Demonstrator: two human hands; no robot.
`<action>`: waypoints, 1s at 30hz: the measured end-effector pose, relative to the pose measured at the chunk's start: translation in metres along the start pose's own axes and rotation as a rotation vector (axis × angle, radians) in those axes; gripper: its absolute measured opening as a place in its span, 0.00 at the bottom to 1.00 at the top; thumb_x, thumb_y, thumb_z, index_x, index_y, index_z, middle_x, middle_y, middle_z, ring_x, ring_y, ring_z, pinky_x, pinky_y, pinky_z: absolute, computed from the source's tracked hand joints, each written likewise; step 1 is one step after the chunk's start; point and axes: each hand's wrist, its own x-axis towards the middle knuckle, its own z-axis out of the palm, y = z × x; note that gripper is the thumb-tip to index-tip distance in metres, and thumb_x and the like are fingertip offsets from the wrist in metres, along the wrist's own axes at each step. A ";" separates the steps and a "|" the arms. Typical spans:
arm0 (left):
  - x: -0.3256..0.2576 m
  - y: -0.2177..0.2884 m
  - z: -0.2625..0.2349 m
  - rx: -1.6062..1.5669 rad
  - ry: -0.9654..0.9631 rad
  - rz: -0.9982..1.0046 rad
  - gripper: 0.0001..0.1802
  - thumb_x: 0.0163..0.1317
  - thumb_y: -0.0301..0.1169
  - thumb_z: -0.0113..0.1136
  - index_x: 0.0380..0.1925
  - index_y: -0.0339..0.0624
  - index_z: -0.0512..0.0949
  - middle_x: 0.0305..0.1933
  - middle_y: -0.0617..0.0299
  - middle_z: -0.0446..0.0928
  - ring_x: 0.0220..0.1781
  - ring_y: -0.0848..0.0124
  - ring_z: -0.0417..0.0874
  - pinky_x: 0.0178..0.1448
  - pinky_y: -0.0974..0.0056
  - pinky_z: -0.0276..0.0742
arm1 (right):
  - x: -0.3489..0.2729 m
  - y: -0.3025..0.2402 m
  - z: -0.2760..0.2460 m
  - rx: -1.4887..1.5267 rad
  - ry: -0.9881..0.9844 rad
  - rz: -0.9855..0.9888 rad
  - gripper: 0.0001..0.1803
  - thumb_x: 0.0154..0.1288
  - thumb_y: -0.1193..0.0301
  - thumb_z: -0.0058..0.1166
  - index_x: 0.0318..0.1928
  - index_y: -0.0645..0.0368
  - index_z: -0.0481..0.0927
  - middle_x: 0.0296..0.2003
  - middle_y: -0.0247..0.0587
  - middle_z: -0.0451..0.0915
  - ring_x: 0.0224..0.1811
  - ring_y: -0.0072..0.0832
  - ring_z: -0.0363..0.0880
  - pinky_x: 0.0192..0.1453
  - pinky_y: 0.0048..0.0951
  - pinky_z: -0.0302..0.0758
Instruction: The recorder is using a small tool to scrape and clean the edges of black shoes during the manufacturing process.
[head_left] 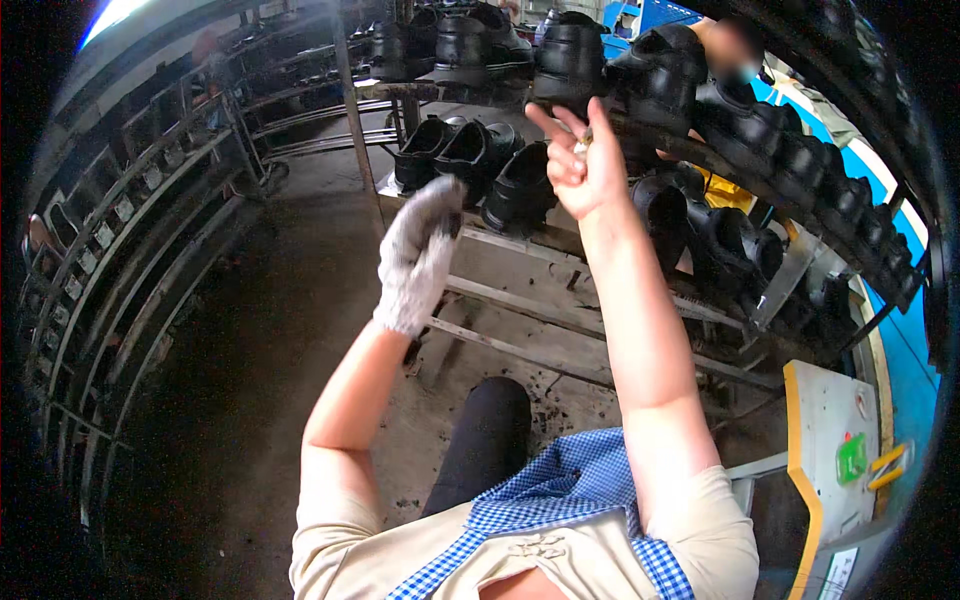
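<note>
My left hand wears a white knitted glove, dark at the fingertips. It is raised before the lower shelf, nearest to a black shoe there. The glove's fingers are smeared, so I cannot tell whether they hold anything. My bare right hand reaches up just below a black shoe that stands heel toward me on the upper shelf. Its index finger and thumb stick out, while the other fingers curl around a small pale thing, too small to name. Another black shoe sits between my hands on the lower shelf.
Rows of black shoes curve along the rack at the right. Metal rails cross low ahead of me. Another rack lines the left. A white panel with a yellow edge stands near my right elbow. Another person is behind the shoes.
</note>
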 end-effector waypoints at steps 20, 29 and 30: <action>0.115 0.087 -0.040 1.228 -0.024 0.452 0.14 0.53 0.34 0.60 0.37 0.39 0.74 0.41 0.51 0.77 0.43 0.54 0.77 0.53 0.57 0.71 | -0.127 0.079 -0.043 -0.574 -0.151 0.152 0.18 0.72 0.58 0.38 0.40 0.57 0.78 0.29 0.29 0.77 0.16 0.10 0.62 0.18 0.12 0.56; -0.029 0.061 -0.011 -0.052 0.617 -0.033 0.06 0.65 0.29 0.50 0.38 0.40 0.73 0.40 0.66 0.70 0.45 0.73 0.69 0.55 0.67 0.63 | -0.138 0.076 -0.009 -1.046 -0.438 -0.492 0.51 0.46 0.65 0.71 0.69 0.51 0.54 0.21 0.27 0.64 0.22 0.14 0.61 0.26 0.18 0.62; -0.028 0.048 -0.004 -0.117 0.508 -0.097 0.07 0.65 0.28 0.50 0.40 0.40 0.73 0.43 0.64 0.72 0.45 0.71 0.71 0.55 0.67 0.64 | -0.129 0.074 -0.008 -1.029 -0.408 -0.539 0.50 0.47 0.66 0.71 0.68 0.51 0.55 0.21 0.27 0.64 0.22 0.14 0.61 0.26 0.18 0.62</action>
